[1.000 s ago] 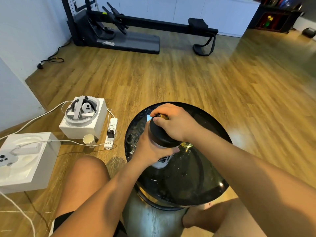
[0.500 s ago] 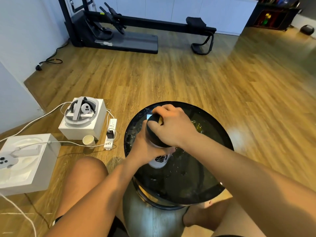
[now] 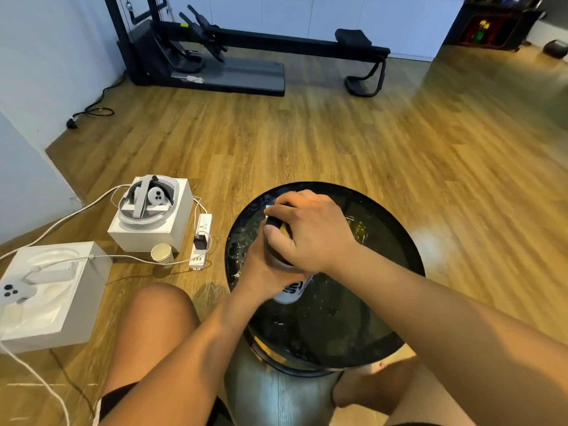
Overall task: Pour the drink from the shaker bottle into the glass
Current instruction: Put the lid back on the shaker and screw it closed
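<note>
Left hand (image 3: 264, 272) grips the shaker bottle (image 3: 292, 292) body, right hand (image 3: 310, 232) clamps its lid (black) over the table (image 3: 399, 302).

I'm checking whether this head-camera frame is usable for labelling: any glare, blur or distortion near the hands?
Head view: wide-angle bending curves the floorboards toward the edges; a bright glare patch sits on the wooden floor right of the round black table; the glossy tabletop carries reflections that make the glass hard to read; the right hand, left hand and shaker bottle are slightly soft.
</note>
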### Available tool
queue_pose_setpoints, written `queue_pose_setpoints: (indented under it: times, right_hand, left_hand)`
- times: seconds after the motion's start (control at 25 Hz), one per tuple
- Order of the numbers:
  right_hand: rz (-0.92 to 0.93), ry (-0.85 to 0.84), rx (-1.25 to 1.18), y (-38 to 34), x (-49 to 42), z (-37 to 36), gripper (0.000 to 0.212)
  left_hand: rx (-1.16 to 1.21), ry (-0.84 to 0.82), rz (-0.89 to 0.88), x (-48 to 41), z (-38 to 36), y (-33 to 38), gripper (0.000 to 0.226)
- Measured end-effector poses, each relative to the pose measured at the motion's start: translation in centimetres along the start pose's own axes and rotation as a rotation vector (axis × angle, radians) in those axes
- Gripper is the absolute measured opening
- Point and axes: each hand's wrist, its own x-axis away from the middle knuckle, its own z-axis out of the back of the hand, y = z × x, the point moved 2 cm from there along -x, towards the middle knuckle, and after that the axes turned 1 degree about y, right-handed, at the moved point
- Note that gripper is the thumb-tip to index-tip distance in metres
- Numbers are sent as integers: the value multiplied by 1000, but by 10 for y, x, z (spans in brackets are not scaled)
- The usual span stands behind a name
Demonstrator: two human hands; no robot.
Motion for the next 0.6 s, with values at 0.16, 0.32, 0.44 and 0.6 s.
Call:
queue_pose_setpoints:
  times: [0.16, 0.32, 0.44, 0.6]
  right_hand:
    - [-110, 73, -18, -4, 2, -4, 56]
    - [-115, 67, -26, -5, 2, -4, 61]
    - [34, -39, 41, 3, 1, 3, 68]
    - [270, -178, 147, 17, -11, 13, 65]
  left_hand:
    - [-14, 28, 2, 1, -6, -4, 94]
    - [-37, 7, -26, 1, -5, 2, 101]
    - [99, -70, -51, -1, 6, 1, 109]
    - [218, -224, -174, -6, 28, 12, 96]
